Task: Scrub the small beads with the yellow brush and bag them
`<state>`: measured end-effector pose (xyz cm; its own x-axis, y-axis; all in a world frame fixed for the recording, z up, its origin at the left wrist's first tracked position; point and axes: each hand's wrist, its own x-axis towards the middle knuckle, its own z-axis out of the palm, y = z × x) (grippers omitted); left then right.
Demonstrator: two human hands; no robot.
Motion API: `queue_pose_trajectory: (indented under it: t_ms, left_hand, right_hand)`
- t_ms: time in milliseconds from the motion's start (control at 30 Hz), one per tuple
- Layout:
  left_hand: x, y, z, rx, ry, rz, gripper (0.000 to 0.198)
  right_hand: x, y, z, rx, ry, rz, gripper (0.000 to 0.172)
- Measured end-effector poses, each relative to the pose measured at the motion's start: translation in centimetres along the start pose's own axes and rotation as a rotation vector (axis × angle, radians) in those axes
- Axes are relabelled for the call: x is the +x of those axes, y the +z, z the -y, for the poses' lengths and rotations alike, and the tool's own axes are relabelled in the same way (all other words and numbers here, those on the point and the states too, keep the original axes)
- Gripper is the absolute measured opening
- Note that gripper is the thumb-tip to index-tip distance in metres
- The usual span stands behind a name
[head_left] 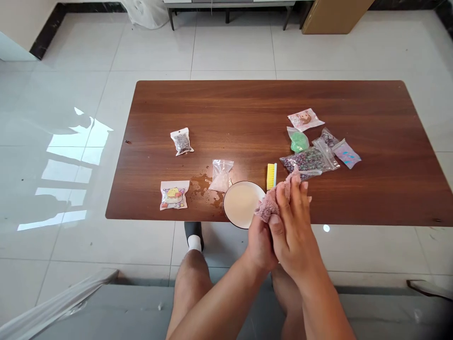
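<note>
A fluffy pink cloth (268, 206) is pressed between my two hands above the table's front edge. My left hand (261, 243) lies underneath with the cloth in its grip, its fingers mostly hidden. Over it, my right hand (293, 226) presses down on the cloth with its fingers close together. Just left of the hands stands a white dark-rimmed bowl (241, 203) with cloudy liquid. A yellow-bristled brush (271, 176) lies behind the cloth. Beyond my fingertips is a zip bag of dark beads (307, 159).
The brown wooden table (219, 108) carries a clear bag of white grains (221, 175) near spilled water (202, 186). Left of it lie a cartoon packet (174, 195) and a small grey-filled packet (182, 141). At right are a green-filled bag (298, 140), a pink packet (306, 120) and a blue-patterned packet (347, 153).
</note>
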<state>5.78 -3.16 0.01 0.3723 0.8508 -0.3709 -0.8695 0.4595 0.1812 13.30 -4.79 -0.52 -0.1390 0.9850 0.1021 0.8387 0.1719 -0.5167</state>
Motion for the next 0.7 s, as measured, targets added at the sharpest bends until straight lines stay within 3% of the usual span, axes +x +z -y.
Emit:
queue_pose_trajectory:
  t_ms: [133,333,433,500,600,700]
  left_hand:
    - [0.4,-0.6,0.2,-0.014,-0.029,-0.051,0.063]
    - [0.4,-0.2,0.2,-0.036,-0.015,-0.035,0.056]
    - [0.6,-0.3,0.3,-0.054,-0.025,-0.039,0.062]
    - [0.9,-0.7,0.3,-0.077,-0.015,-0.053,0.062]
    - [1.4,-1.4,0.1,-0.149,-0.003,-0.117,0.054]
    - [1.6,-1.9,-0.2,-0.223,-0.036,-0.214,0.047]
  right_hand:
    - [-0.4,0.0,0.3,0.044,-0.034,0.041,0.068]
    - [-0.4,0.5,-0.3,0.029,0.002,-0.001,0.068]
    - [-0.4,0.3,-0.1,0.221,0.044,-0.067,0.059]
    - [-0.3,0.0,0.2,0.519,0.183,-0.165,0.050]
    - [0.3,-0.2,0.5,1.022,0.512,-0.428,0.044]
    - [1.2,-0.1,-0.3,1.321,0.796,-0.637,0.038]
